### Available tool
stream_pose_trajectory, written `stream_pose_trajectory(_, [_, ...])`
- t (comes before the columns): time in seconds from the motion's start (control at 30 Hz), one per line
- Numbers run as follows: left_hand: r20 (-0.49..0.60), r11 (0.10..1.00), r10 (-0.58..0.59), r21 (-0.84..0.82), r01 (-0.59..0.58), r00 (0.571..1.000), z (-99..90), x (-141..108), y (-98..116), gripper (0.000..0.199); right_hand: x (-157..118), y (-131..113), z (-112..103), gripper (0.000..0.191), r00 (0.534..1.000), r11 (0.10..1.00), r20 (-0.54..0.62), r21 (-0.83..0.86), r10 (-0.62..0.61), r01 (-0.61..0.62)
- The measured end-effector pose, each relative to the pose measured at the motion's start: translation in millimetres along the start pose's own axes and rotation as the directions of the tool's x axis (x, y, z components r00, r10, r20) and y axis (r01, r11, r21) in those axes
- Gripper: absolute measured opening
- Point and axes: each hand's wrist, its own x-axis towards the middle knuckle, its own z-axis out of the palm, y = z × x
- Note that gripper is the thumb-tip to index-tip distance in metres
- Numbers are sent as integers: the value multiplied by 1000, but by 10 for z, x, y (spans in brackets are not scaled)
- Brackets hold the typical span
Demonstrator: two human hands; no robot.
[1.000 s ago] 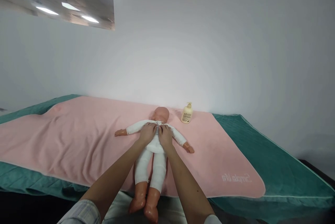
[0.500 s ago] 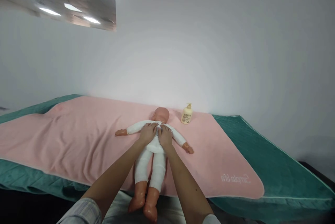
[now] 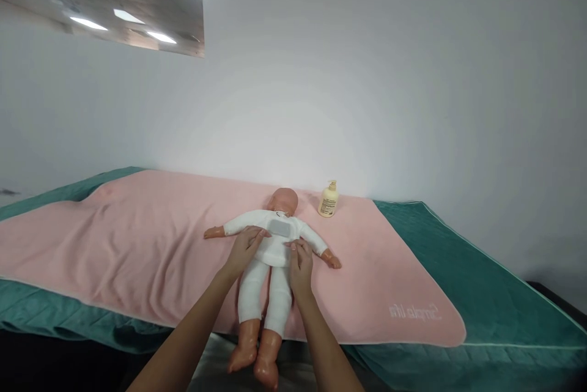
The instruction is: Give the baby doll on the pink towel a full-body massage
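A baby doll (image 3: 275, 251) in white clothes lies stretched out, its bald head toward the wall and its arms spread. On its upper torso a grey rectangular patch (image 3: 279, 228) shows. My left hand (image 3: 247, 246) is at the left side of the torso, closed, its fingers drawn together. At the right side, lower down, my right hand (image 3: 301, 258) is closed too, with thumb and fingers close together against the doll. Whether either hand pinches the cloth is hidden.
A cream pump bottle (image 3: 328, 200) stands right of the doll's head. Beneath lies a pink blanket (image 3: 367, 269), wrinkled on the left, over a green bed cover (image 3: 477, 282). The pale wall (image 3: 330, 86) rises behind the bed. The doll's feet reach past the front edge.
Both hands have slid from the middle of the doll's upper torso outward and toward me, to its sides. Their flat fingers have drawn in, and the grey patch is uncovered.
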Motion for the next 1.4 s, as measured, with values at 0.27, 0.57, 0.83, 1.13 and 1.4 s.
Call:
stream_pose_trajectory(0.27, [82,998,-32,-52,36,996,72,-240,11,42,-130,38,-7,34,994,1000,109,12,-24,23])
stream_pose_trajectory(0.57, [133,999,-28,-12,30,991,68,-197,28,41,-54,43,22,33,985,999,174,-33,5,1])
stream_pose_trajectory(0.83, [140,999,17,40,-23,990,129,-93,25,38,19,101,30,35,987,999,161,-50,10,-2])
stream_pose_trajectory(1.13, [187,997,29,69,-43,982,126,-116,-74,30,-39,147,9,32,986,997,164,-52,-41,50])
stream_pose_trajectory(1.4, [166,989,96,91,-112,981,137,-148,-137,23,-34,140,19,28,982,991,178,-101,-64,83])
